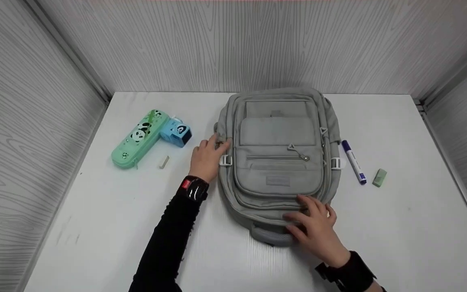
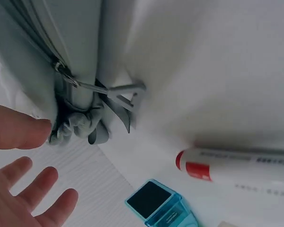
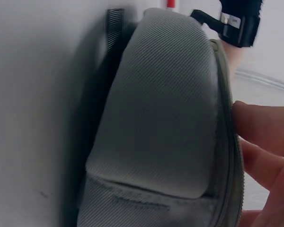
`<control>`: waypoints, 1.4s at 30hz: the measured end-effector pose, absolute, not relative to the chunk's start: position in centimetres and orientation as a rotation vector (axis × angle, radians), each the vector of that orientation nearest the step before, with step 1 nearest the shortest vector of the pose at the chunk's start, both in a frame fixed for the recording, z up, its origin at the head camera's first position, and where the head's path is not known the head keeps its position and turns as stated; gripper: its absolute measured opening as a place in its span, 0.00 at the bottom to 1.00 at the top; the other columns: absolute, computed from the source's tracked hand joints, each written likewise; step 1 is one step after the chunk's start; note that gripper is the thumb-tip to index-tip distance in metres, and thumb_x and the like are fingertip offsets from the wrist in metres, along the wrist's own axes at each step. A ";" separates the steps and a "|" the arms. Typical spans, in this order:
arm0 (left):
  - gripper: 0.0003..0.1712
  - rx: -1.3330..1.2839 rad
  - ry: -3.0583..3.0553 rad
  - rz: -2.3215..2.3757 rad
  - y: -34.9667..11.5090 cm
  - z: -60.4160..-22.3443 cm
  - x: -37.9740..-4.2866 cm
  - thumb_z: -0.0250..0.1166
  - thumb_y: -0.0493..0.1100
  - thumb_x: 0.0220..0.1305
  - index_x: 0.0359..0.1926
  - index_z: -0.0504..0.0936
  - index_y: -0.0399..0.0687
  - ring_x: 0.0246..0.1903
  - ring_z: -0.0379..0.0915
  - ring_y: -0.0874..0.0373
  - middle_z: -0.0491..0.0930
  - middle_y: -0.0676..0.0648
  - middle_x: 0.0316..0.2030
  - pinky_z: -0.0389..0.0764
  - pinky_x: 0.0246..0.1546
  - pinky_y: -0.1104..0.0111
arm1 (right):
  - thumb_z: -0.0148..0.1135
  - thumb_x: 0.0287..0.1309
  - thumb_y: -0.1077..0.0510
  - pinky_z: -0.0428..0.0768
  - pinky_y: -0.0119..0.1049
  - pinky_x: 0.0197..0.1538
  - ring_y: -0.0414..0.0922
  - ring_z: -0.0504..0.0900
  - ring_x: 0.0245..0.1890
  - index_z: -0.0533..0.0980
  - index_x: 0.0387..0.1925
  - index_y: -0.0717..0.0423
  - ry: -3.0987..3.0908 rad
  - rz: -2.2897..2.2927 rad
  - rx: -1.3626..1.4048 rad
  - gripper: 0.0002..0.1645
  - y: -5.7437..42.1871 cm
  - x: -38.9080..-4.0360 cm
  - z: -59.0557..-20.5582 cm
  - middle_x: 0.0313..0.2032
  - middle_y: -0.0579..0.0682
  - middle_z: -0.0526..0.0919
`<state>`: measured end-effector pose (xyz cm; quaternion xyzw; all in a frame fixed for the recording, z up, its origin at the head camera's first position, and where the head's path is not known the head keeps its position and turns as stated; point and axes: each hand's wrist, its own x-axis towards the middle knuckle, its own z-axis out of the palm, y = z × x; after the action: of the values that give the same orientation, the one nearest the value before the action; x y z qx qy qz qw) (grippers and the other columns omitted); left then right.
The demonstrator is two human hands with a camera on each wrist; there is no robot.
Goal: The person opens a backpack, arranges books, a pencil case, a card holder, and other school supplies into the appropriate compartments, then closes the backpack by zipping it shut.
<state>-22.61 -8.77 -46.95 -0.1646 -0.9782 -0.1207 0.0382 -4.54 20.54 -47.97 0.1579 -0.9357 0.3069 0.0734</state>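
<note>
The bag [image 1: 279, 168] lies just right of the left hand [image 1: 206, 160], spread beside it; its long axis runs outward from the nearer right hand [image 1: 318, 229], whose spread fingers touch its end.

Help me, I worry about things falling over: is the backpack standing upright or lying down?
Lying down. The head view shows the backpack flat on the table, its front pockets facing up.
</note>
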 end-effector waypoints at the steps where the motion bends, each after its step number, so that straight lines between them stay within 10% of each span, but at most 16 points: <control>1: 0.34 -0.542 -3.001 -0.310 -8.7 -47.0 -23.1 0.49 0.27 0.68 0.70 0.70 0.58 0.58 0.69 0.37 0.65 0.36 0.69 0.76 0.51 0.46 | 0.71 0.54 0.60 0.46 0.72 0.59 0.62 0.62 0.64 0.85 0.41 0.47 -2.829 0.915 0.462 0.11 20.6 -4.6 -48.0 0.63 0.64 0.71; 18: 0.24 -0.897 -2.886 0.003 -8.7 -48.0 -25.8 0.71 0.33 0.51 0.50 0.80 0.53 0.59 0.70 0.43 0.75 0.42 0.56 0.70 0.64 0.48 | 0.71 0.52 0.63 0.48 0.73 0.60 0.64 0.62 0.67 0.85 0.30 0.49 -2.852 0.797 0.433 0.06 23.5 -5.2 -48.3 0.64 0.62 0.73; 26: 0.11 -1.027 -2.670 -0.127 -8.0 -48.7 -23.3 0.58 0.33 0.63 0.40 0.84 0.50 0.53 0.76 0.47 0.81 0.45 0.48 0.73 0.60 0.51 | 0.68 0.57 0.65 0.45 0.75 0.61 0.66 0.56 0.70 0.84 0.31 0.54 -2.918 0.706 0.228 0.03 28.1 -7.1 -47.8 0.66 0.67 0.69; 42: 0.12 -0.992 -2.669 -0.312 -6.1 -48.8 -16.6 0.73 0.48 0.55 0.38 0.82 0.52 0.45 0.79 0.50 0.81 0.48 0.43 0.77 0.53 0.54 | 0.59 0.60 0.68 0.46 0.80 0.62 0.72 0.52 0.71 0.83 0.40 0.61 -3.092 0.556 0.200 0.10 32.8 -15.6 -46.2 0.70 0.70 0.61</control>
<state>-16.61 -6.14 -48.85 -0.3429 -0.9228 -0.1078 0.1384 -15.64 32.85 -46.17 0.0636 -0.9822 0.1767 -0.0035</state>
